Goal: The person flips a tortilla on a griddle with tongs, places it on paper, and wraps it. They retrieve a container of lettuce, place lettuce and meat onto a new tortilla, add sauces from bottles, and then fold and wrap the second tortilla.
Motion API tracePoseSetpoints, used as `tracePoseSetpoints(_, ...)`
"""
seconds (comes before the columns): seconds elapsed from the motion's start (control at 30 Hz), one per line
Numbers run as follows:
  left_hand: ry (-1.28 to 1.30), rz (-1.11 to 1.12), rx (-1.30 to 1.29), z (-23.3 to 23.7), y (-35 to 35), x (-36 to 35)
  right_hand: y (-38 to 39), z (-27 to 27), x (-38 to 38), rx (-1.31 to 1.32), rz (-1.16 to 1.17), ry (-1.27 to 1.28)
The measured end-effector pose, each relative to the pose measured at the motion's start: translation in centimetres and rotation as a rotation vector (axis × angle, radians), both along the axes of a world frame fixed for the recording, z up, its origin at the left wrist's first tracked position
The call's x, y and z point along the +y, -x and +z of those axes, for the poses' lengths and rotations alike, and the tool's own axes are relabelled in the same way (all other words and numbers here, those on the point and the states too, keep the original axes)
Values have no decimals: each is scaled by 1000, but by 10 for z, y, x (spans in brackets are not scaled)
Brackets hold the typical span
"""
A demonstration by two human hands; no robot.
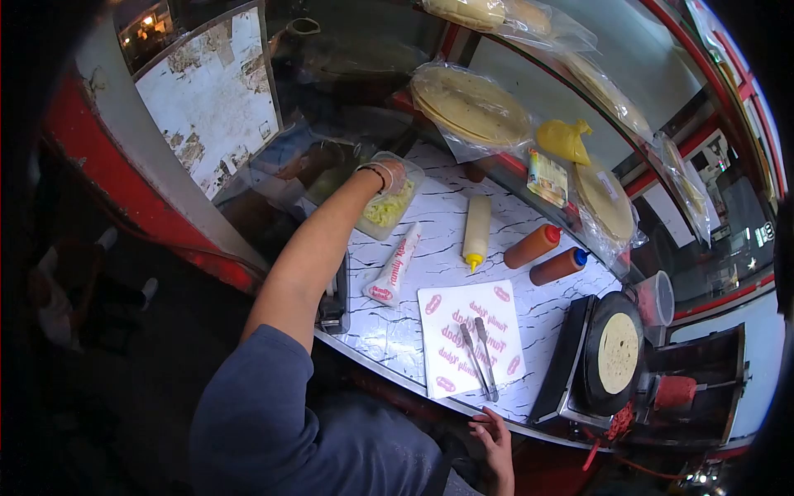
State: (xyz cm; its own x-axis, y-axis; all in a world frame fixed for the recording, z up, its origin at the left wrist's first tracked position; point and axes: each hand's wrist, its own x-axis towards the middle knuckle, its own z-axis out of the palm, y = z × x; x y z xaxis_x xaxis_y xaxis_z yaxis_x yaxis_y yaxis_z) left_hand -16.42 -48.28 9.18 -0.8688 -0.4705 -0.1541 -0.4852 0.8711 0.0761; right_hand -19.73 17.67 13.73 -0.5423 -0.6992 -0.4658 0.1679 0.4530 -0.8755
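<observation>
My left hand (390, 175), in a clear plastic glove, reaches into a clear container (379, 232) of shredded pale-green lettuce (385, 208). Its fingers are mostly hidden, so whether they grip any lettuce cannot be told. My right hand (494, 441) hangs by the front edge of the counter, fingers apart and nothing in them. Metal tongs (479, 361) lie close by on printed wrapping paper (438, 331). A rolled wrap in a printed paper sleeve (393, 269) rests between the container and the paper.
A cream squeeze bottle with a yellow tip (477, 227) and two red-brown sauce bottles (533, 245) (558, 267) lie behind the paper. On the right, a flatbread (619, 353) sits on a round black griddle (597, 364). Bagged flatbreads (471, 103) line the glass case.
</observation>
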Motion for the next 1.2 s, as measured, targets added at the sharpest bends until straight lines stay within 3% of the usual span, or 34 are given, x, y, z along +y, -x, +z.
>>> tracePoseSetpoints(0.2,80,-14,-121,30,-6,12,3,-5,-2,-5,8,22)
tracePoseSetpoints(0.3,168,89,-71,40,-14,26,2,-8,0,50,40,28)
tracePoseSetpoints(0.37,-128,202,147,21,-7,19,2,-8,0,65,43,17)
tracePoseSetpoints(0.4,-127,200,146,19,-3,21,1,-7,0,65,40,18)
tracePoseSetpoints(0.47,152,-132,-152,23,1,39,0,-5,0,52,23,0)
tracePoseSetpoints(0.5,150,-134,-151,19,2,37,0,-5,0,53,21,-3)
tracePoseSetpoints(0.7,-46,98,-64,18,6,44,-2,-3,3,58,-2,-9)
tracePoseSetpoints(0.8,-53,136,-43,-25,21,21,-1,-6,6,33,-16,-13)
tracePoseSetpoints(0.93,-18,94,-14,-130,43,-60,0,-8,12,59,-13,-14)
tracePoseSetpoints(1.0,51,44,17,-121,39,-57,-1,-9,14,56,-21,-24)
tracePoseSetpoints(1.1,-10,48,-70,-31,11,-10,-1,-11,16,52,-15,-10)
tracePoseSetpoints(1.2,-81,90,-38,-9,8,-4,-1,-10,15,69,2,-7)
